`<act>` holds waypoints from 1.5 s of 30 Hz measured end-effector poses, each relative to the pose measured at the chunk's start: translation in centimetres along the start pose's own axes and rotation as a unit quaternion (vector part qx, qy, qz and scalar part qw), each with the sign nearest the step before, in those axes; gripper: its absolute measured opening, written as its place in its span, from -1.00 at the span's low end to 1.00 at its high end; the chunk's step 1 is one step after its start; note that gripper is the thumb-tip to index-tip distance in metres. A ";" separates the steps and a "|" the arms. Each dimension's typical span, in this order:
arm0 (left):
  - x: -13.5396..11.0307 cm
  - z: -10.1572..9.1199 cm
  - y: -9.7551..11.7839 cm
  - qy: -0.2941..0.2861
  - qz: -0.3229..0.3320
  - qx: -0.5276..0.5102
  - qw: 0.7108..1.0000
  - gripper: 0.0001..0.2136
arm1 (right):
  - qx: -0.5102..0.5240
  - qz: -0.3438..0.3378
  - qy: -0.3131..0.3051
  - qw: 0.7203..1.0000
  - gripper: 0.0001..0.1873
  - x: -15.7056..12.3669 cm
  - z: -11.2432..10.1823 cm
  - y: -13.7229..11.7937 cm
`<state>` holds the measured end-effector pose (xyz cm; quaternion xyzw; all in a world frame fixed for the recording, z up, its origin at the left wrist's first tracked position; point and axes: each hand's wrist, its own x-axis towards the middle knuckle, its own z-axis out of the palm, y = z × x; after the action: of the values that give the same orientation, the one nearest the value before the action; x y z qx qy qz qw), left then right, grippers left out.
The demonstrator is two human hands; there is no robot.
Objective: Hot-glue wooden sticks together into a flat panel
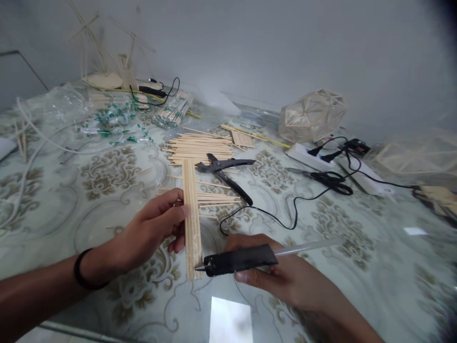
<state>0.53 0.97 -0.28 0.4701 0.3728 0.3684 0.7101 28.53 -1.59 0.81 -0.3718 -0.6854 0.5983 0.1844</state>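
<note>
My left hand (162, 221) grips a narrow strip of wooden sticks (193, 214) laid side by side, thumb on top and fingers at its left edge. In my right hand (271, 281) is a black hot glue gun (243, 260), with a clear glue stick (307, 246) poking out of its back end. The metal nozzle sits at the near end of the strip, touching or just above it. Shiny glue shows along the strip's lower part. Just beyond lie black pliers (224, 171), a pile of loose sticks (202, 146) and several scattered sticks (219, 199).
Black scissors (330, 181) lie at right by a white power strip (310, 156). A black cord (271, 215) trails across the patterned tabletop. Stick frameworks (312, 116) stand along the wall. Plastic wrappers (114, 124), packed sticks (173, 110) and another black tool (153, 91) occupy the back left.
</note>
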 end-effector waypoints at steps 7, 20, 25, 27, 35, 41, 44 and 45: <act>-0.1 0.0 -0.1 0.001 0.006 -0.006 1.000 -0.69 | -0.025 0.021 0.000 0.999 -0.55 0.0 0.0 -0.7; 0.2 0.0 0.0 0.001 0.010 -0.006 1.000 -0.70 | -0.031 0.009 -0.001 0.999 -0.54 0.0 -0.1 -0.3; 0.3 -0.1 -0.2 0.003 0.010 -0.003 1.000 -0.71 | -0.039 0.012 0.001 0.999 -0.51 0.0 -0.1 -0.2; 0.3 0.0 -0.1 0.006 0.011 -0.002 1.000 -0.71 | -0.038 0.014 0.002 0.999 -0.51 -0.1 0.0 -0.2; 0.1 0.3 0.4 0.014 0.009 0.002 1.000 -0.69 | -0.046 0.017 0.000 0.999 -0.55 -0.2 -0.1 0.0; 0.2 0.2 0.2 0.014 0.006 -0.001 1.000 -0.69 | -0.043 0.026 -0.003 0.999 -0.60 -0.3 -0.2 0.1; 0.2 0.2 0.2 0.015 0.008 -0.002 1.000 -0.69 | -0.035 0.028 -0.004 0.999 -0.61 -0.2 -0.1 -0.1; 0.2 0.2 0.2 0.016 0.009 -0.002 1.000 -0.70 | -0.030 0.029 -0.005 0.999 -0.60 -0.2 -0.1 -0.2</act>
<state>0.71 1.10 -0.11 0.4662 0.3790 0.3827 0.7018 28.70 -1.66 1.02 -0.3938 -0.6930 0.5843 0.1525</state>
